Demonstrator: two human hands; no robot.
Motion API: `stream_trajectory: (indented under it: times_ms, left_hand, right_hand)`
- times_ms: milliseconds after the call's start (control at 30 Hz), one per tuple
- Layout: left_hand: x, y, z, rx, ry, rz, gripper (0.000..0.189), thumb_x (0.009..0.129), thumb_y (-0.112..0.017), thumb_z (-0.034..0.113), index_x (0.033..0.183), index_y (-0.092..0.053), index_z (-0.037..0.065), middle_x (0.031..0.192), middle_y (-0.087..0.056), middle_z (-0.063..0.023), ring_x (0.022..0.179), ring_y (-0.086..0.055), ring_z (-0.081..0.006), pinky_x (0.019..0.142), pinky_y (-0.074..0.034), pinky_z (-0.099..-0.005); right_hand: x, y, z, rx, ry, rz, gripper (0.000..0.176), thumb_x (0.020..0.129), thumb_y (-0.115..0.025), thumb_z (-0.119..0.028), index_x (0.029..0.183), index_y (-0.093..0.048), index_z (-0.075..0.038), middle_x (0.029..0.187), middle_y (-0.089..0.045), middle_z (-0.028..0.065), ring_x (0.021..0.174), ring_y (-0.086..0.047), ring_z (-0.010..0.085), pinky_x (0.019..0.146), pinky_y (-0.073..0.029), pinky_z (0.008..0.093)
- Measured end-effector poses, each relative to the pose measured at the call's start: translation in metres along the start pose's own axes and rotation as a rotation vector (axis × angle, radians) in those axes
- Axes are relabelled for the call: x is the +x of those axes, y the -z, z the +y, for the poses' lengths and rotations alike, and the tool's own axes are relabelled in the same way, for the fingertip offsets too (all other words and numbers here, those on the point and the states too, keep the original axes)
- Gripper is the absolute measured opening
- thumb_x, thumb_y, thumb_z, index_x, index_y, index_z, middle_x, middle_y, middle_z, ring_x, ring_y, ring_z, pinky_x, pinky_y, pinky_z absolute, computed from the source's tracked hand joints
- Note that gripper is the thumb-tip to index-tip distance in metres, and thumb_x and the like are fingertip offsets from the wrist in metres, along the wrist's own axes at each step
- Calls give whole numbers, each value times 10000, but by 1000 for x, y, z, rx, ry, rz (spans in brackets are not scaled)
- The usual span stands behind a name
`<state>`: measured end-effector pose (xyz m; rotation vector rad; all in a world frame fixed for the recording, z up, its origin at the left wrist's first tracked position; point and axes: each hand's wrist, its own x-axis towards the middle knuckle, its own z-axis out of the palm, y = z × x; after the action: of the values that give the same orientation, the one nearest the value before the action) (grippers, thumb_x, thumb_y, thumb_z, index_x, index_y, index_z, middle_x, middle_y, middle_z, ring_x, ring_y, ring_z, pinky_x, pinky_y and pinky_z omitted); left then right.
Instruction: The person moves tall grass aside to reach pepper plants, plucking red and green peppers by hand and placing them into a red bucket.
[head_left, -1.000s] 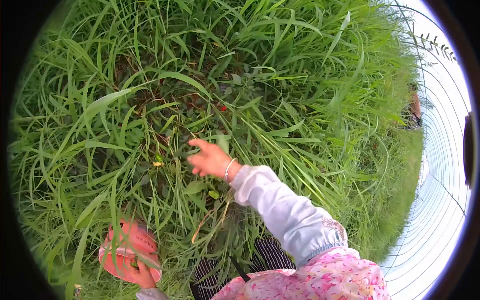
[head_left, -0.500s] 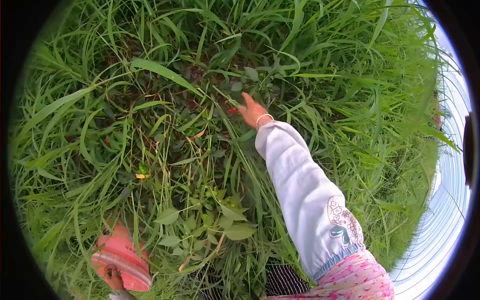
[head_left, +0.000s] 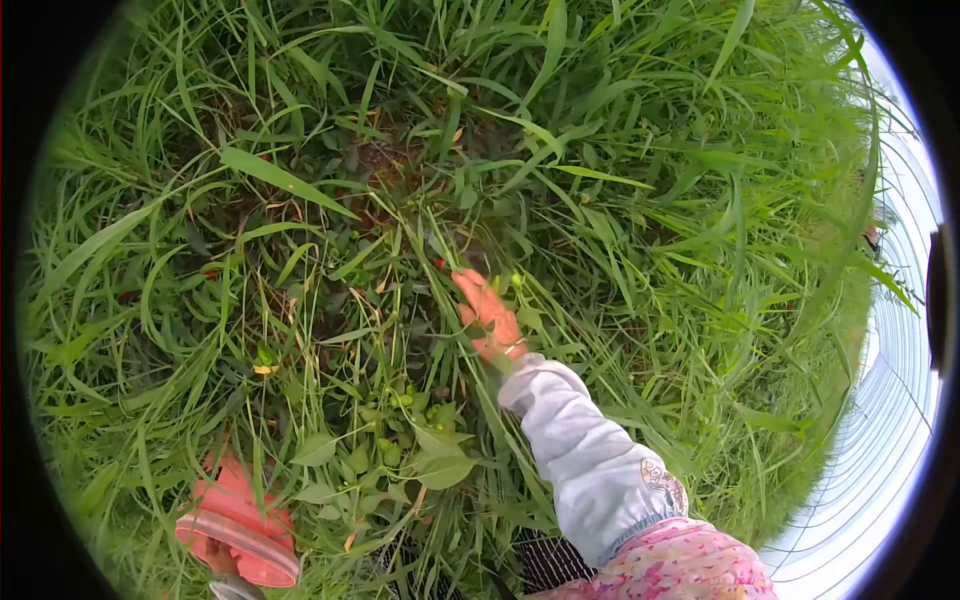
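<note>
My right hand, with a light bracelet at the wrist, reaches into the plants at the centre. Its fingers are stretched out against green stems and grass. Small green peppers and leaves lie right beside its fingertips, and a small red pepper shows just beyond them. At the lower left, a red plastic bucket tilts in the grass, its mouth toward me. My left hand is at that mouth, its fingers mostly hidden.
A pepper plant with broad leaves and several green peppers grows close in front of me. Tall grass surrounds the plants. A yellow-green pepper hangs left of centre. White sheeting runs along the right edge.
My right hand has drawn back toward me, and leaves with green peppers now lie beside it. My left hand has moved from the bucket's rim into its mouth.
</note>
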<state>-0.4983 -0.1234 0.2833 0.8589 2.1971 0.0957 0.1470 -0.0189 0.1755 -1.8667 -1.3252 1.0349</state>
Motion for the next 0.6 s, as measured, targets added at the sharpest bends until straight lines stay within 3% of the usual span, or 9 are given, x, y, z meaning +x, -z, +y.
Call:
stream_trajectory:
  times_ms: [100,167,233,300,367,433,500,533,600]
  left_hand:
    - [-24,-3,14,474,-46,3,128,842,-596,192,884,-620,74,675,-593,-92,572,-550,-249,451,-398,-358]
    - [-50,-9,43,984,-133,-39,127,832,-603,182,883,-632,70,698,-606,-105,603,-568,-268,473,-414,-371]
    - [-75,-28,82,1231,-312,-142,126,822,-610,172,882,-644,66,721,-620,-118,634,-586,-286,495,-429,-384]
    - [-97,-62,129,1082,-499,-216,127,813,-616,161,881,-656,62,744,-634,-131,664,-604,-304,516,-445,-397]
    - [-110,-111,169,420,-717,-219,107,777,-616,109,828,-667,31,750,-614,-181,689,-584,-362,566,-449,-434]
    - [-126,-141,239,494,-946,-254,116,785,-618,112,838,-649,14,759,-613,-188,655,-585,-362,590,-463,-429]
    - [-144,-179,319,433,-895,-254,94,784,-629,88,831,-640,7,729,-608,-157,621,-592,-325,581,-472,-386]
    - [-143,-201,343,297,-988,-252,77,787,-630,76,823,-636,9,707,-595,-148,617,-594,-303,576,-472,-366]
    - [-150,-243,394,202,-1142,-247,38,797,-622,42,820,-615,13,693,-578,-133,619,-600,-259,568,-470,-337]
  right_hand:
    - [-8,-34,43,-73,130,30,457,883,-454,-55,1331,-391,-114,1385,-388,91,1165,-484,275,955,-414,340]
    - [-14,-30,18,-378,227,72,426,904,-431,-90,1328,-394,-113,1377,-400,87,1160,-485,273,954,-412,345]
    - [-10,-32,2,-318,84,77,535,815,-479,12,1326,-407,-127,1370,-406,49,1180,-466,247,963,-413,338]
    - [-7,-33,5,-365,92,68,618,753,-518,62,1331,-406,-128,1390,-387,28,1216,-433,220,970,-414,334]
    - [-7,-35,8,-210,72,55,578,784,-518,33,1330,-405,-117,1407,-365,29,1234,-413,215,988,-393,330]
    - [-7,-32,7,-90,-40,-46,483,859,-474,-46,1333,-395,-96,1440,-315,41,1269,-371,221,1040,-332,334]
    - [-6,-47,31,-151,32,-9,464,872,-451,-66,1332,-396,-89,1456,-288,43,1280,-359,232,1051,-317,353]
    - [-5,-55,39,-176,70,12,455,879,-439,-76,1332,-397,-86,1464,-275,44,1286,-353,237,1057,-309,362]
    - [-8,-47,29,329,54,-83,440,902,-403,-121,1341,-391,-95,1479,-247,38,1316,-311,253,1066,-288,389]
